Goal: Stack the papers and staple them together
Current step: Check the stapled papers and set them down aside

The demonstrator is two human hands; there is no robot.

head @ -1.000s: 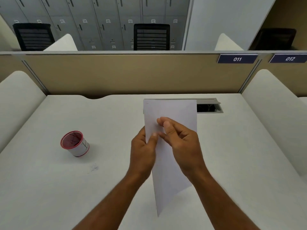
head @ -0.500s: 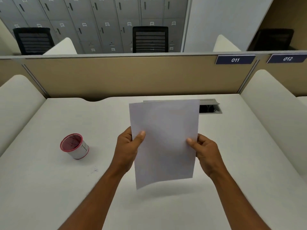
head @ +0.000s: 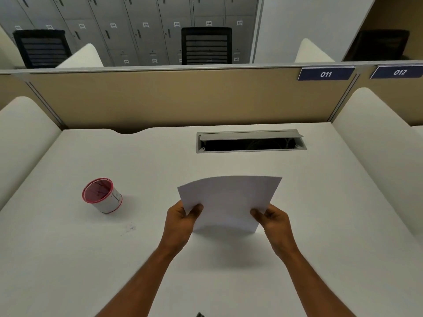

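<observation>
- Head view: a person's left hand [head: 183, 221] and right hand [head: 272, 221] each pinch a side edge of the thin white sheaf of paper [head: 229, 202], thumbs on the near face, fingers hidden behind it.
- The sheaf, held higher and nearly flat-on to the camera half a second ago, now sits lower, tipped away, its top edge bowed in an arc; its bottom edge looks to be at or just above the plain white desk [head: 68, 259], though contact cannot be confirmed.
- A second ago both hands were bunched at the sheet's centre; they have since spread to opposite edges.
- Judgement: this reads as squaring the sheets by tapping them on the desk, so stacking is near its end and stapling is not yet begun. How many sheets are held cannot be told.
- To the left, well apart from the paper, stands a small round white tub with a red scalloped rim [head: 101, 195]; its contents are unclear.
- Beyond the paper, a grey open cable hatch [head: 250, 141] is set into the desk before the tan fabric partition [head: 160, 99].
- A small dark object [head: 199, 314] pokes in at the bottom edge; too little shows to name it, and no stapler is plainly seen.
- Nothing lies between the hands and the desk ahead.
</observation>
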